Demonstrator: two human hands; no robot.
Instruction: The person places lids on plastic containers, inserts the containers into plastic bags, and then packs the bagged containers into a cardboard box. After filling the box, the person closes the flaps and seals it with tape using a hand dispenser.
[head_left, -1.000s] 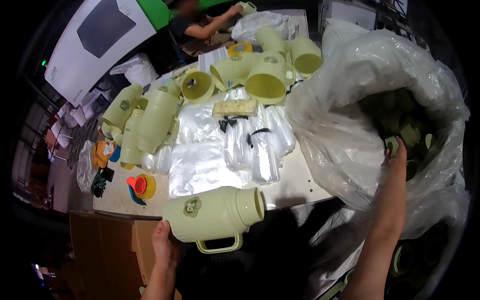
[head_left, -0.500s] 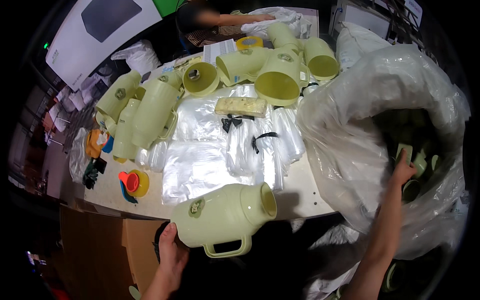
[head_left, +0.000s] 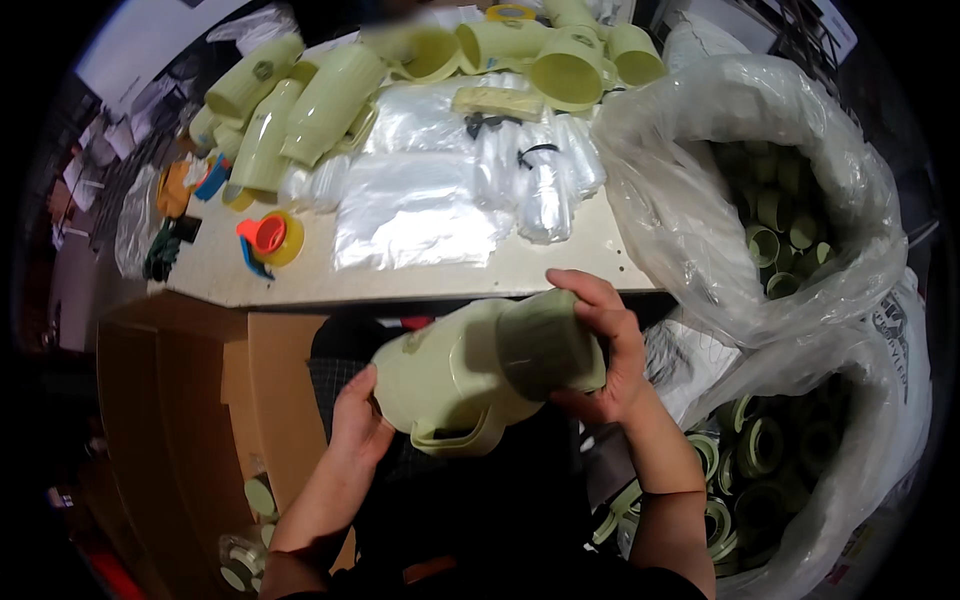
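A pale green thermos flask body [head_left: 440,365] lies sideways above my lap, its loop handle pointing down toward me. Its base end rests in my left hand [head_left: 358,425], the thumb up along the edge. At the neck end sits a matching green cup lid [head_left: 548,345]. My right hand [head_left: 618,355] is closed around that lid, fingers over the top and thumb underneath. The lid covers the mouth of the flask; whether it is seated fully I cannot tell.
More green flask bodies [head_left: 335,100] lie along the table's far side. Flat clear plastic bags [head_left: 400,225] cover its middle. A tape roll [head_left: 291,240] is at left. Right: a large plastic bag [head_left: 680,130] of cups, another bag [head_left: 880,400] of green rings. Lower left: a cardboard box [head_left: 285,380].
My right hand has come out of the bag of cups with a lid and brought it onto the flask's neck. The view has tilted down, showing the lower bag and box more fully.
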